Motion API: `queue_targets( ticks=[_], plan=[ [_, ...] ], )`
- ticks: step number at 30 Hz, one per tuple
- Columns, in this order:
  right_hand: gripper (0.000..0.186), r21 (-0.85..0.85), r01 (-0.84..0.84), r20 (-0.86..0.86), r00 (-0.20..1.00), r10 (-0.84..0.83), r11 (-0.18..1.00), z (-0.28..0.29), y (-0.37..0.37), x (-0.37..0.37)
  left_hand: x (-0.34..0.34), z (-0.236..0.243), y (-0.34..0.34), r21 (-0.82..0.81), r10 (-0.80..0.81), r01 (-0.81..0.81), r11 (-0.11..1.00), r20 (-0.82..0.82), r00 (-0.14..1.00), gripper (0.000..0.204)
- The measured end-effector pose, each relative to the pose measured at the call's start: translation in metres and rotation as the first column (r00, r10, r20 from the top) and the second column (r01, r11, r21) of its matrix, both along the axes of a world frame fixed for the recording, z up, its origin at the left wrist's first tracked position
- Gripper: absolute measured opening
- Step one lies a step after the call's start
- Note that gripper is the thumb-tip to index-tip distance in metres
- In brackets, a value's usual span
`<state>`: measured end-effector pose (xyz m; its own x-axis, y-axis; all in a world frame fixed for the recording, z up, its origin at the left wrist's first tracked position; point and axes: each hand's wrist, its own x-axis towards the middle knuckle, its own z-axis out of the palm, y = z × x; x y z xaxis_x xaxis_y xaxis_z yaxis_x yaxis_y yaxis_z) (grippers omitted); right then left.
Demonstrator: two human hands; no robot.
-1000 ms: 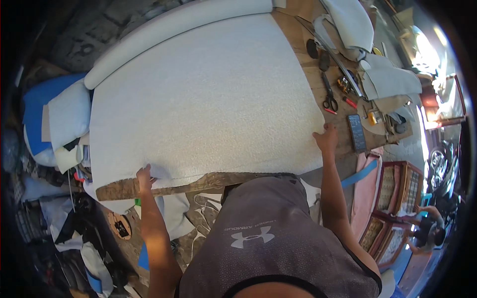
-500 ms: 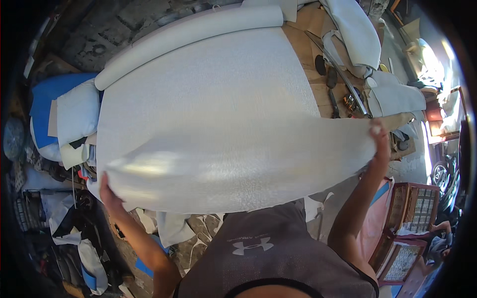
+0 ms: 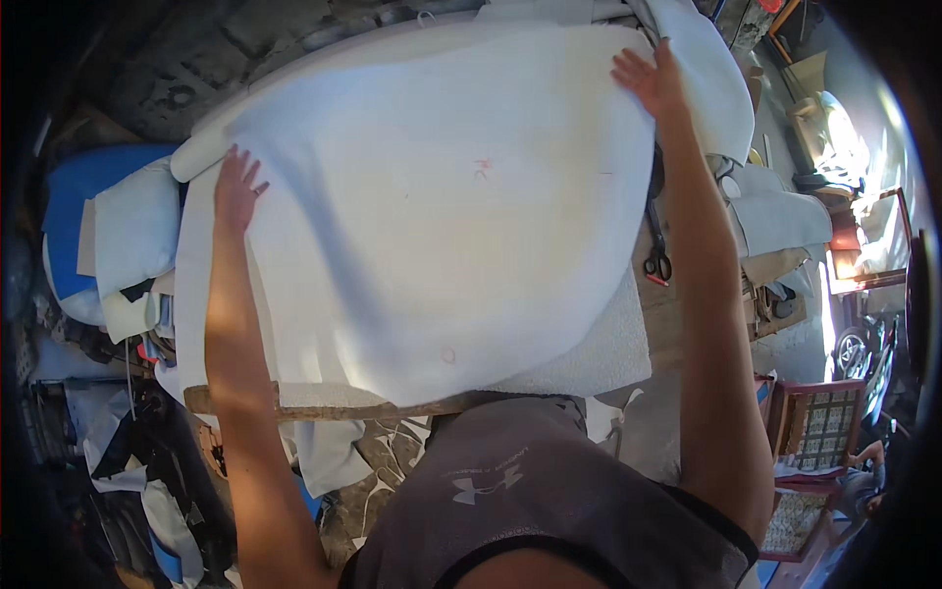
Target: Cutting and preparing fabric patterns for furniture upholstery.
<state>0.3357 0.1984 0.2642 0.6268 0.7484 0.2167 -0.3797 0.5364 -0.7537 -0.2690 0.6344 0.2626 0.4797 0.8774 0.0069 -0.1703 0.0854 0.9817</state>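
A large white sheet of material (image 3: 461,226), smooth on this face with a few faint reddish marks, spreads across the work table. It billows a little, with a soft fold running down its left part. Beneath it, a textured off-white layer (image 3: 613,344) shows at the near right. My left hand (image 3: 238,188) is over the sheet's far left part, fingers spread and holding nothing. At the far right corner, my right hand (image 3: 655,86) reaches out with its fingers apart by the sheet's edge. Whether either palm presses on the sheet, I cannot tell.
The table's wooden near edge (image 3: 343,410) is in front of me. Black-handled scissors (image 3: 657,263) lie right of the sheet. White and blue pieces (image 3: 137,221) are piled at the left. A red-brown framed piece (image 3: 819,427) stands at the lower right, near another person (image 3: 865,481).
Both my hands have gone from the sheet's near edge to its far side and let go. The sheet has swung away from me, turning its smooth marked face up and covering much of the roll.
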Motion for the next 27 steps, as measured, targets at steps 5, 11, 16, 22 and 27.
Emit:
queue_targets(
  ticks=[5,11,16,22,27],
  plan=[
    [0.055,-0.555,0.167,0.046,0.984,-0.170,0.815,-0.122,0.008,-0.054,-0.035,-0.140,-0.014,0.473,0.264,0.230,0.851,-0.762,0.591,0.060],
    [0.035,-0.617,0.781,0.766,0.625,-0.152,0.098,-0.256,-0.088,-0.211,-0.141,-0.254,-0.077,0.420,0.417,0.002,0.907,-0.899,-0.131,0.069],
    [0.034,-0.452,0.888,0.884,0.459,0.086,-0.083,-0.259,-0.082,-0.312,-0.171,-0.260,-0.078,0.456,0.473,0.192,0.869,-0.880,-0.049,0.053],
    [0.038,-0.567,0.821,0.824,0.565,-0.043,-0.061,-0.253,-0.074,-0.325,-0.178,-0.251,-0.062,0.450,0.460,0.156,0.879,-0.887,-0.037,0.040],
    [0.045,-0.705,0.699,0.676,0.713,-0.184,0.120,-0.252,-0.106,-0.300,-0.214,-0.241,-0.070,0.330,0.356,-0.182,0.926,-0.926,0.128,0.039]
  ],
)
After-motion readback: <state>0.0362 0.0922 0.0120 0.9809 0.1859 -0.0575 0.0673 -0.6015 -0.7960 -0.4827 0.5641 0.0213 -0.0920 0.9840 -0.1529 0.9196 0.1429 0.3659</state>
